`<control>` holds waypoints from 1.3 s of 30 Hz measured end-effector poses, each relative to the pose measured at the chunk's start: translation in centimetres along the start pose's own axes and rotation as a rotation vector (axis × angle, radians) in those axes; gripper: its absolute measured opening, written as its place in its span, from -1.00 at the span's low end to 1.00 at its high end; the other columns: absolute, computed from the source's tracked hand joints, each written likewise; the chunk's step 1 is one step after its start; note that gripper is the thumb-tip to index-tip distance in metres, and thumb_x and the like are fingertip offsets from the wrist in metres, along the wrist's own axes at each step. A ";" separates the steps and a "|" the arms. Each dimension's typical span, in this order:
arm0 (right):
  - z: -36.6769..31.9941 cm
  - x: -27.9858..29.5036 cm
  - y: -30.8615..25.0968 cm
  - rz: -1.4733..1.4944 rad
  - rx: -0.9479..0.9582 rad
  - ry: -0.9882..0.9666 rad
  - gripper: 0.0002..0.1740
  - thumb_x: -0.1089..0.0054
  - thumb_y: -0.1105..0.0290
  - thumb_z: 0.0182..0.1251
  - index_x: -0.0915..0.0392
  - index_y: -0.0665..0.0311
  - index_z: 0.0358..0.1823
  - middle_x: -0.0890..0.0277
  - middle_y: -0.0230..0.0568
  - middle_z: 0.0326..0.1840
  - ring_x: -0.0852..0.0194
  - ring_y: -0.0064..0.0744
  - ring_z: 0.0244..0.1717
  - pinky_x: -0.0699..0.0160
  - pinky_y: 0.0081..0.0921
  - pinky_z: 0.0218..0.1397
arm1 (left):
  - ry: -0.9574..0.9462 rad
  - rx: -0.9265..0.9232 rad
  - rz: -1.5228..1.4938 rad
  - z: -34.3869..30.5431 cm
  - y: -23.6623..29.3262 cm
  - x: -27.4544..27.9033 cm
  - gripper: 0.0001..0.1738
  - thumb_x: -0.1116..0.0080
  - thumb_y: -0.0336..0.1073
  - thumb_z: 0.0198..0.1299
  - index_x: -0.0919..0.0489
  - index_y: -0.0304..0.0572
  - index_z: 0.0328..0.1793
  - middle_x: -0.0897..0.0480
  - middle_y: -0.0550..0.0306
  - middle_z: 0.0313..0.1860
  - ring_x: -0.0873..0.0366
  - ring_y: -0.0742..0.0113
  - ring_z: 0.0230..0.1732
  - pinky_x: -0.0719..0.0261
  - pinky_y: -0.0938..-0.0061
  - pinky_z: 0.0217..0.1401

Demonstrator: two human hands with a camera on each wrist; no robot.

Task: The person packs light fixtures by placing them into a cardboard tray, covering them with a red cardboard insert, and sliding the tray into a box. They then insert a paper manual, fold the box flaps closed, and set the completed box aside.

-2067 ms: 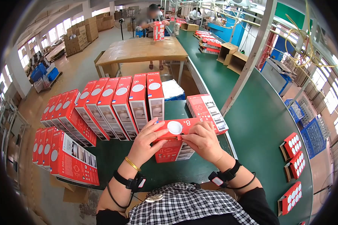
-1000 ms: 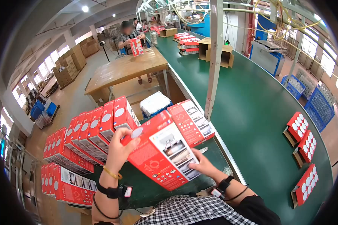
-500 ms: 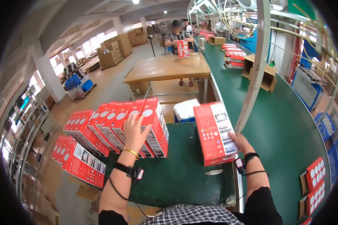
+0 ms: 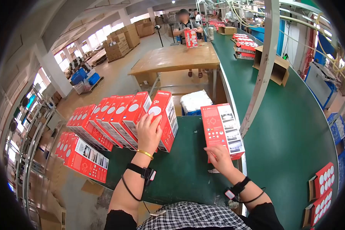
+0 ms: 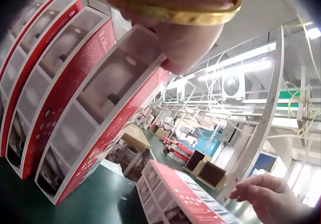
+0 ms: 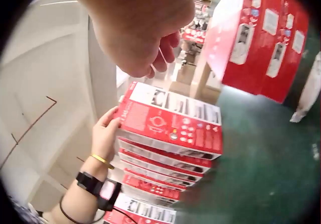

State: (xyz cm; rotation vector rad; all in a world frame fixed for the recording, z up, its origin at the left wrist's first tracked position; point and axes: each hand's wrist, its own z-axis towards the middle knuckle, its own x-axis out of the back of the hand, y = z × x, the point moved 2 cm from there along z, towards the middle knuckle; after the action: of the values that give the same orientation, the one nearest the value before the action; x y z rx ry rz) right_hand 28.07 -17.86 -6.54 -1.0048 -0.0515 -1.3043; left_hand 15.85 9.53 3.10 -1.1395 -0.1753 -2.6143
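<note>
My left hand (image 4: 148,134) grips the top end of the rightmost red box (image 4: 167,128) in a row of upright boxes (image 4: 120,115). This box leans a little, with a gap between it and its neighbour at the top. In the left wrist view the hand (image 5: 188,43) covers the top corner of that box (image 5: 108,108). My right hand (image 4: 221,160) hovers by the near end of a flat-lying red box (image 4: 214,124), fingers loosely bent and holding nothing. The right wrist view shows two box ends (image 6: 271,43) stacked there.
More red boxes (image 4: 86,159) stand at the left. Behind is a wooden table (image 4: 176,57) with a person (image 4: 186,28) holding a box. A metal post (image 4: 262,69) rises beside the green conveyor (image 4: 280,126); a white bundle (image 4: 195,101) sits beyond the worktop.
A box was carried to the right and laid flat, and my right hand has let it go. My left hand moved to the row and took hold of the end box, which shifted right.
</note>
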 end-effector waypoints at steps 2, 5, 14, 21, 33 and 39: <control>2.7 0.0 -2.1 0.074 0.036 -0.007 -0.72 -0.29 0.51 0.25 -0.64 0.23 0.01 -0.60 -0.13 -0.07 -0.54 -0.05 0.01 -0.48 -0.17 0.13 | -0.029 -0.004 -0.120 -0.8 -0.5 1.3 -0.50 -0.24 -0.38 0.15 -0.60 -0.07 0.28 -0.55 -0.03 0.33 -0.40 -0.08 0.40 -0.28 0.05 0.47; 6.9 0.5 -4.8 0.121 0.204 0.001 -0.63 -0.30 0.49 0.26 -0.58 0.24 0.12 -0.54 -0.08 0.07 -0.49 -0.01 0.13 -0.47 -0.17 0.22 | -0.075 -0.043 -0.273 -2.5 -1.0 5.3 -0.48 -0.25 -0.45 0.10 -0.62 -0.11 0.26 -0.56 -0.01 0.34 -0.42 0.02 0.40 -0.31 0.15 0.49; 10.0 -1.7 -13.1 0.106 0.288 -0.648 -0.15 -0.43 0.00 0.23 -0.35 0.28 0.44 -0.44 0.12 0.18 -0.54 0.10 0.13 -0.58 -0.21 0.19 | -0.427 -0.077 -0.543 -8.6 -3.4 15.9 -0.57 -0.31 -0.41 0.12 -0.66 -0.09 0.18 -0.63 0.09 0.26 -0.47 0.14 0.39 -0.24 0.14 0.55; 5.1 -2.4 -20.1 0.052 0.165 -0.586 -0.20 -0.34 -0.03 0.32 -0.36 0.36 0.42 -0.45 0.04 0.07 -0.57 0.02 0.04 -0.63 -0.24 0.10 | -0.166 0.003 -0.550 -12.9 -2.4 17.0 -0.77 -0.47 -0.27 0.06 -0.74 0.08 -0.13 -0.69 0.32 -0.06 -0.55 0.28 0.14 -0.11 0.05 0.56; 3.7 -2.0 -24.8 0.020 0.065 -0.737 -0.32 -0.26 0.09 0.40 -0.38 0.30 0.44 -0.47 0.04 0.03 -0.49 -0.01 0.05 -0.50 -0.23 0.19 | -0.016 -0.203 -0.682 -17.1 -3.9 19.3 -0.81 -0.48 -0.31 -0.01 -0.77 0.23 -0.25 -0.70 0.52 -0.20 -0.56 0.44 -0.01 -0.11 0.04 0.53; 3.0 -2.2 -26.9 -0.068 0.175 -0.629 -0.36 -0.25 0.20 0.38 -0.39 0.31 0.43 -0.48 0.00 0.05 -0.50 -0.08 0.05 -0.49 -0.30 0.19 | 0.030 -0.213 -0.740 -18.1 -4.0 18.9 -0.84 -0.46 -0.30 0.01 -0.76 0.21 -0.26 -0.70 0.51 -0.20 -0.57 0.44 -0.03 -0.12 0.06 0.52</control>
State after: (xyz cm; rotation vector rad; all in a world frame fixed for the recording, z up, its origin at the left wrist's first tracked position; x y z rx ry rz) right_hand 7.01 -12.25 9.70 -1.2333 -0.6719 -0.9797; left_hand -10.25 5.40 4.59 -1.2854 -0.3825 -3.3597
